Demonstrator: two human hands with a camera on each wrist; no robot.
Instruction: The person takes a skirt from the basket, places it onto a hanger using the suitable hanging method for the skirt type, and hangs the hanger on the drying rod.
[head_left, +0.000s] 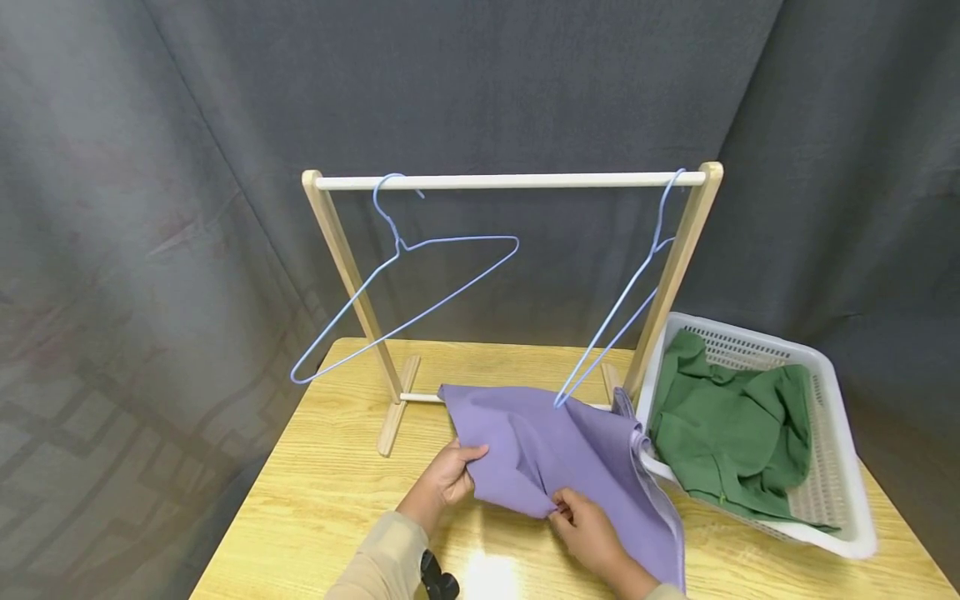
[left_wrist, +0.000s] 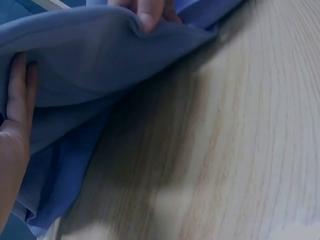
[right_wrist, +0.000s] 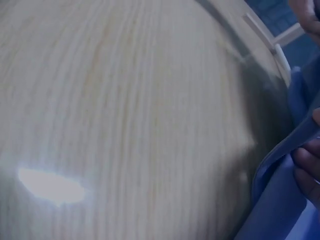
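Note:
A piece of purple cloth [head_left: 510, 433] with stitched edges lies in folds at the front of the table, partly raised. My left hand [head_left: 448, 473] holds its left side, thumb on top; in the left wrist view the fingers [left_wrist: 19, 95] reach under the fabric. At the near edge, my right hand [head_left: 588, 533] pinches the hem between thumb and fingers. The right wrist view shows those fingers [right_wrist: 309, 172] curled at the fold. Above the cloth, one blue hanger [head_left: 600, 333] hangs at the rack's right end, its lower corner overlapping the fabric.
A wooden rack [head_left: 510, 182] stands behind the cloth. Another blue hanger [head_left: 405, 327] hangs near its left end. On the right, a white basket [head_left: 851, 500] holds a green cloth [head_left: 731, 425]. Bare wood of the table [head_left: 300, 500] shows at left, and a grey curtain hangs behind.

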